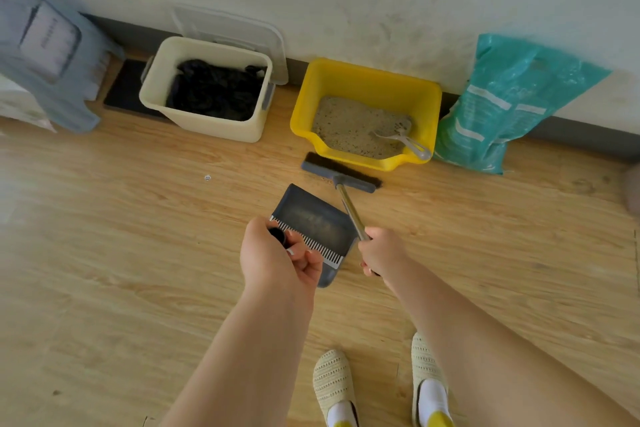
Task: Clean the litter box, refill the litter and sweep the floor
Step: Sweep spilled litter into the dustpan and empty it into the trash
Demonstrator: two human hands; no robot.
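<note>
A yellow litter box holding beige litter and a grey scoop stands against the wall. My right hand grips the metal handle of a grey broom, whose bristles rest on the wooden floor just in front of the box. My left hand holds the black handle of a dark grey dustpan, which has a white comb edge and hovers tilted beside the broom. A few litter crumbs lie under the broom head.
A cream bin with a black bag inside stands left of the box, its clear lid leaning behind. A teal litter bag leans on the wall at the right. A small white scrap lies on the floor. My slippered feet are below.
</note>
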